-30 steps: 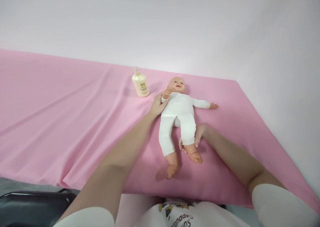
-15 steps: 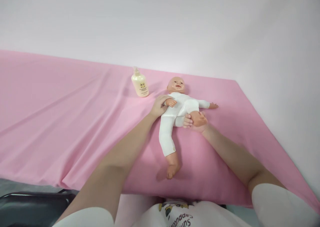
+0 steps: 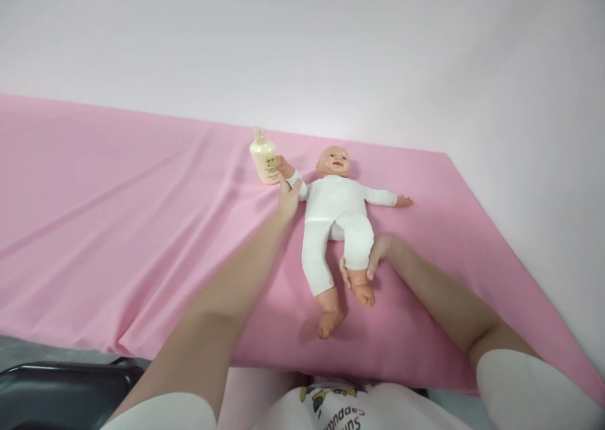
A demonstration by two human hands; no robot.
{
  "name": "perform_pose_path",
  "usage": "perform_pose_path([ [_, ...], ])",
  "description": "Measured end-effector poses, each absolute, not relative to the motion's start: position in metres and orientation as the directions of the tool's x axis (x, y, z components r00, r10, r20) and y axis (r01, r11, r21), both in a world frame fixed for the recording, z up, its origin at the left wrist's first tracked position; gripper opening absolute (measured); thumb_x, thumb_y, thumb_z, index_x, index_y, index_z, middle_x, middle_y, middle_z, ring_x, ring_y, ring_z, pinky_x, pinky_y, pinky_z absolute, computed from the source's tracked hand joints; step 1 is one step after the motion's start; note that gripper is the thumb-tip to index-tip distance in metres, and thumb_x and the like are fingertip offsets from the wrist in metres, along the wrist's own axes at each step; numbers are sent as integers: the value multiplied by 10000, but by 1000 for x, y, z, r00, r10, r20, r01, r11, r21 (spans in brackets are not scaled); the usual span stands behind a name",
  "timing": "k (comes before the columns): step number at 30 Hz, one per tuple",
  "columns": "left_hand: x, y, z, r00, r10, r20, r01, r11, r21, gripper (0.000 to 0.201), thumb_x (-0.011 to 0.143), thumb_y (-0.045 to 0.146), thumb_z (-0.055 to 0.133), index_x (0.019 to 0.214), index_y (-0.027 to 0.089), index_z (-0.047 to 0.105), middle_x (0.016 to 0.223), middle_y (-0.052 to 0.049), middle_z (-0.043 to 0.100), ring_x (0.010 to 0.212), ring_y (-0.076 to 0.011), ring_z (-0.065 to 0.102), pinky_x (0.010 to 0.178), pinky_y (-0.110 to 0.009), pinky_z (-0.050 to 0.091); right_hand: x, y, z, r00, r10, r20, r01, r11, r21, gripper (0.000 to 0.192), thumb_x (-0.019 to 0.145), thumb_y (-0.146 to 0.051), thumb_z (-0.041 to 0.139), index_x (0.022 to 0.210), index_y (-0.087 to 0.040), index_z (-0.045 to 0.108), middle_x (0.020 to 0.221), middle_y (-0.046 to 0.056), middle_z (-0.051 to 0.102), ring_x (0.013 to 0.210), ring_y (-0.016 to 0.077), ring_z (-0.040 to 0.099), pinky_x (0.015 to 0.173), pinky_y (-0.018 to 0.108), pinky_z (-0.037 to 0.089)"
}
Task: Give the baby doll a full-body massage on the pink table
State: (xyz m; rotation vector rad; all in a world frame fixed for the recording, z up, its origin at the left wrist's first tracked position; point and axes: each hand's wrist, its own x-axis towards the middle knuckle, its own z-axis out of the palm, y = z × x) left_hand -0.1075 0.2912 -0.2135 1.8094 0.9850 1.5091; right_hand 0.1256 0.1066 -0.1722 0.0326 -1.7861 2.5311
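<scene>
A baby doll (image 3: 334, 197) with a white cloth body lies face up on a pink cloth, its head toward the wall. My left hand (image 3: 289, 193) is closed around the doll's arm on the left, which is stretched out to the side. That arm's small hand overlaps the pump bottle (image 3: 263, 159) in view; whether they touch I cannot tell. My right hand (image 3: 377, 253) is wrapped under and around the doll's lower leg on the right, near the ankle. The leg is partly bent, and some of my right fingers are hidden behind it.
The pink cloth (image 3: 155, 228) covers the table and has folds on the left. Behind it rises a white wall (image 3: 283, 52). A black chair (image 3: 66, 395) stands at the lower left, below the table's front edge.
The doll's left-side arm has swung from its chest out toward the bottle with my left hand. Its right-side leg, raised and folded before, has come down toward me with my right hand.
</scene>
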Motion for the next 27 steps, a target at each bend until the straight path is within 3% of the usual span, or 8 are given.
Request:
perform_pose_path([
  [6, -107, 296, -217, -92, 908, 410, 46, -407, 912, 318, 905, 448, 604, 1143, 255, 519, 1016, -77, 726, 973, -226, 716, 858, -406, 623, 123, 112, -170, -998, 3, -65, 62, -272, -960, 553, 679, -230, 959, 1136, -144, 660, 1084, 91, 746, 1004, 213, 733, 861, 290, 573],
  [12, -101, 278, -203, 56, 875, 481, 88, -484, 870, 407, 812, 397, 727, 1154, 205, 618, 1073, -80, 752, 1008, -245, 719, 899, -407, 596, 128, 109, -171, -988, 70, 135, -152, -368, -918, 653, 605, -252, 998, 1114, -129, 609, 983, 94, 746, 948, 229, 730, 874, 344, 574],
  [14, -101, 271, -194, 215, 789, 575, 173, -611, 773, 321, 805, 343, 729, 1085, 193, 683, 1080, -81, 765, 1059, -266, 709, 969, -432, 564, 128, 108, -171, -950, 218, 223, -294, -388, -873, 671, 611, -310, 985, 1124, -115, 599, 939, 80, 735, 873, 202, 719, 815, 303, 569],
  [16, -101, 265, -186, 379, 676, 632, 247, -732, 635, 257, 782, 233, 689, 1034, 199, 731, 1108, -79, 775, 1111, -273, 695, 1047, -451, 517, 126, 108, -172, -837, 492, 240, -463, -402, -790, 634, 658, -371, 929, 1143, -120, 606, 933, 55, 722, 826, 161, 693, 758, 254, 552],
  [18, -102, 261, -181, 468, 611, 638, 295, -789, 539, 329, 734, 141, 628, 1032, 205, 749, 1140, -78, 776, 1137, -272, 688, 1078, -461, 490, 123, 109, -172, -651, 741, 163, -596, -366, -715, 539, 717, -378, 836, 1152, -143, 621, 958, 39, 711, 823, 138, 664, 712, 230, 534],
  [20, -103, 259, -178, 482, 593, 645, 309, -804, 508, 401, 698, 104, 588, 1052, 202, 748, 1159, -82, 773, 1145, -275, 686, 1078, -469, 483, 122, 110, -172, -537, 839, 86, -631, -332, -701, 493, 729, -354, 761, 1162, -155, 631, 959, 35, 704, 815, 138, 642, 682, 238, 523],
  [24, -101, 258, -180, 426, 615, 664, 248, -785, 568, 337, 755, 157, 608, 1067, 208, 725, 1152, -88, 765, 1122, -283, 685, 1067, -472, 492, 125, 108, -173, -688, 723, 67, -487, -392, -780, 548, 677, -348, 790, 1169, -160, 640, 930, 40, 700, 796, 158, 646, 716, 268, 532],
  [27, -98, 259, -186, 258, 749, 610, 190, -658, 729, 310, 823, 284, 654, 1121, 201, 657, 1150, -94, 738, 1087, -277, 686, 1026, -456, 529, 126, 105, -171, -898, 430, 98, -291, -412, -863, 598, 669, -386, 873, 1155, -130, 634, 940, 65, 715, 816, 184, 689, 731, 274, 547],
])
